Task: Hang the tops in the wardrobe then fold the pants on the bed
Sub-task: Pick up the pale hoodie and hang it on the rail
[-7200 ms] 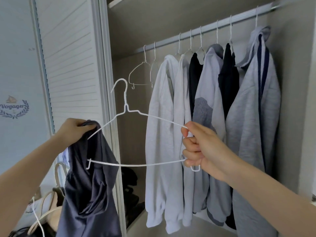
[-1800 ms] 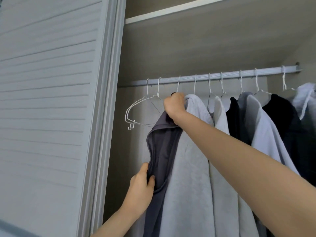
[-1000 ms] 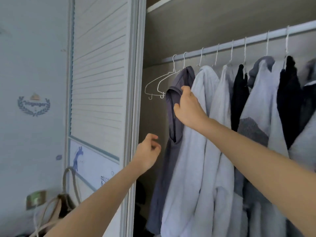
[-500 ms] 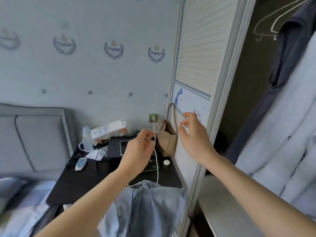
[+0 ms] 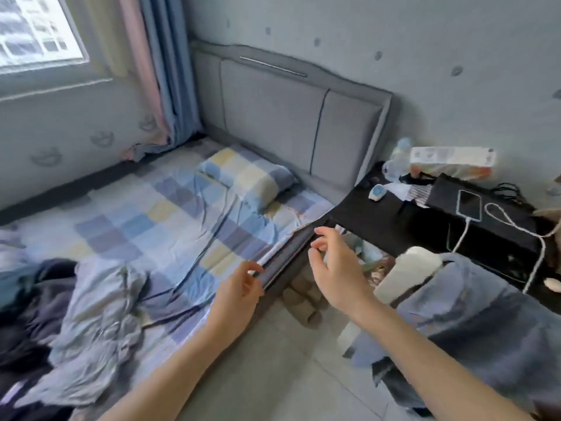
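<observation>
Both hands are held out empty over the near side edge of the bed [image 5: 170,214], the landmark here. The left hand [image 5: 239,294] hangs just above that edge with its fingers loosely curled and apart, gripping nothing; the right hand [image 5: 334,268] is just off the edge, over the floor gap, fingers relaxed and spread. A strip of pale tiled floor [image 5: 285,369] runs along the bed's side, narrowed by a black bedside table [image 5: 379,214] past the edge near the headboard [image 5: 288,117]. On the checked sheet, a pillow [image 5: 252,177] lies against the headboard. At the bed's foot end sits a rumpled heap of clothes [image 5: 76,323], light blue over dark; blur makes it hard to say which pieces are pants. A curtained window [image 5: 33,28] is on the bed's far side.
</observation>
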A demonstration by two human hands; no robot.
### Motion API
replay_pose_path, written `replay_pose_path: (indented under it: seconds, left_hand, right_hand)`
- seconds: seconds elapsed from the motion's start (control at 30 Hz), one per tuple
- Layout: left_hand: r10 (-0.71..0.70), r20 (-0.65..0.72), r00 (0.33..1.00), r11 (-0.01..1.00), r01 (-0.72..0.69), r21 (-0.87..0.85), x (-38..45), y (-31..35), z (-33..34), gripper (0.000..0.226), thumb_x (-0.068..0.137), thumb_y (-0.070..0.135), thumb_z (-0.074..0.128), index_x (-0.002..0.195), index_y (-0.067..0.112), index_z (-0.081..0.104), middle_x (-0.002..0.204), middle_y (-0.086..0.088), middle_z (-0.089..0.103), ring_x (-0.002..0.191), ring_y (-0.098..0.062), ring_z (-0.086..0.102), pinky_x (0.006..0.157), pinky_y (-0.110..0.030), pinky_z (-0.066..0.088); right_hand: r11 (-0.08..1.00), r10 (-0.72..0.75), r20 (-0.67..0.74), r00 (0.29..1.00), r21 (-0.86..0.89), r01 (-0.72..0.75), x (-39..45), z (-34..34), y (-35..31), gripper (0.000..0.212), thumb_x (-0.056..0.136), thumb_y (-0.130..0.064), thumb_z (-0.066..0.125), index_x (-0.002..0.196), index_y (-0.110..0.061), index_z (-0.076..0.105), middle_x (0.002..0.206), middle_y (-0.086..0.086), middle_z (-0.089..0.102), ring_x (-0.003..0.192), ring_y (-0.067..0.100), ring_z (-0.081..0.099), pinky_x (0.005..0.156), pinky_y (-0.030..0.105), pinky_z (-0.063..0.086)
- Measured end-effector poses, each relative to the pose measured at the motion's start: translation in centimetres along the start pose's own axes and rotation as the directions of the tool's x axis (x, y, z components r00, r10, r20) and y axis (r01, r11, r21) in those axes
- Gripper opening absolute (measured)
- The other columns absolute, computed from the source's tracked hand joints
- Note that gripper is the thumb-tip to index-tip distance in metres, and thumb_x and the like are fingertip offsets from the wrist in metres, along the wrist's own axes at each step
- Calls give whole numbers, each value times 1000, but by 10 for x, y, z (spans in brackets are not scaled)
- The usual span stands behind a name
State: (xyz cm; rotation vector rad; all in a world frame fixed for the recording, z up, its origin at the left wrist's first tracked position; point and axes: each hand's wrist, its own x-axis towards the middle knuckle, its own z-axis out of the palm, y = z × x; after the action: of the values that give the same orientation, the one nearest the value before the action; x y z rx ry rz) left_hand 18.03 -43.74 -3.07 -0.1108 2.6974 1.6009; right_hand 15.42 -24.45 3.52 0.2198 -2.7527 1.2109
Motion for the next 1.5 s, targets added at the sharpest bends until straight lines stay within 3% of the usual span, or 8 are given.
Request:
replay_pose_path:
  seconds: [0.2,0.47,0.93,1.1,1.2,1.3,1.37,1.5]
  left_hand:
    - [-350,-120,929,937,348,-38,-66,-147,-134,20,92,5,52,101,21,58,77,-12,67,74,-31,64,75,-43,51]
    - [-687,-202,698,710,704,19,-139,-332,-268,10,90,14,54,92,20,61,87,0,67,85,-20,62,77,-33,46]
    - [-818,-69,571,509,775,373,-50,-563,-289,30,93,19,46,121,11,51,128,-10,49,117,-30,46,96,-41,44]
    - [-732,-55,679,527,616,585,-16,-631,-258,56,95,11,45,148,15,29,153,-3,32,142,-26,24,113,-35,29]
    - [-694,55,717,482,407,776,-6,-662,-245,53,101,12,36,152,11,20,162,-6,13,150,-30,-2,120,-44,11]
    - [-703,184,687,493,285,822,-5,-676,-235,40,102,14,34,141,10,39,152,-10,33,149,-30,9,117,-53,9]
    - [-710,193,677,559,376,739,-7,-671,-234,28,101,18,36,127,16,47,129,-7,55,134,-26,37,115,-54,11]
    - [-738,90,669,661,689,296,-5,-631,-241,17,100,38,34,92,24,35,83,-2,64,92,-29,57,111,-47,17]
  right_hand:
    - [1000,-12,353,936,26,3,-12,190,-83,36,98,-20,46,132,-11,42,105,0,54,104,19,51,80,21,33]
    - [992,122,661,741,-90,-83,-31,406,-142,27,96,-19,47,122,-9,49,114,8,58,105,24,54,77,24,33]
    - [948,243,903,353,-299,113,21,713,-97,30,99,-30,45,99,-4,60,103,14,65,100,30,57,79,32,40]
    - [906,424,870,252,-407,-121,22,791,-55,39,97,-29,47,61,-15,42,67,3,49,79,22,45,71,27,33]
    - [825,519,835,181,-435,-361,20,818,-37,29,95,-27,50,69,-14,48,76,12,53,74,24,50,73,32,42]
    - [653,610,787,90,-436,-620,20,833,-26,12,95,-25,53,91,-13,53,70,19,53,66,24,62,64,30,55]
    - [541,634,773,21,-425,-726,20,834,-23,12,94,-24,55,89,-15,49,61,7,50,50,16,53,50,27,46]
    - [418,649,760,-49,-409,-811,19,820,-26,18,93,-24,59,102,-9,55,91,9,63,79,22,60,80,46,52]
